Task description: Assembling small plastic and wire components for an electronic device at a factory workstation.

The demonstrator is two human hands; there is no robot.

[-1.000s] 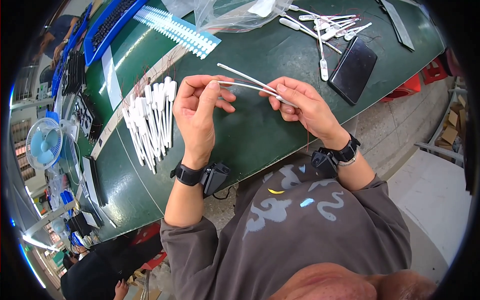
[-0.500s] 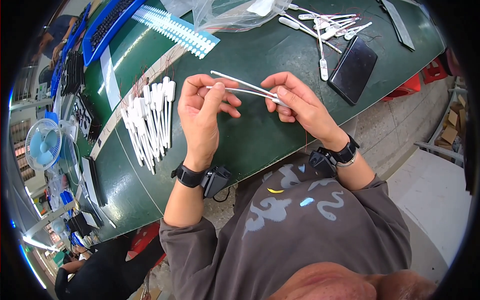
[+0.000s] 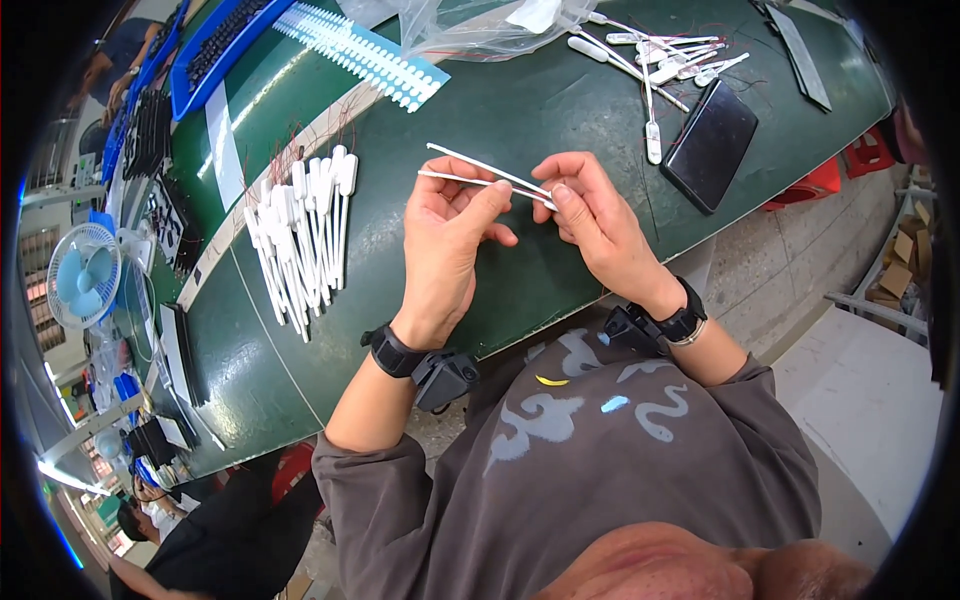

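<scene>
**Two white strips held between both hands**

Above the green bench (image 3: 560,110), the left hand (image 3: 445,245) and right hand (image 3: 590,215) pinch two thin white plastic strips (image 3: 480,172), fingers closed on them near the right ends. It looks like a sorting or pairing step; next probably comes laying them with the white pile (image 3: 300,240) at left.
</scene>
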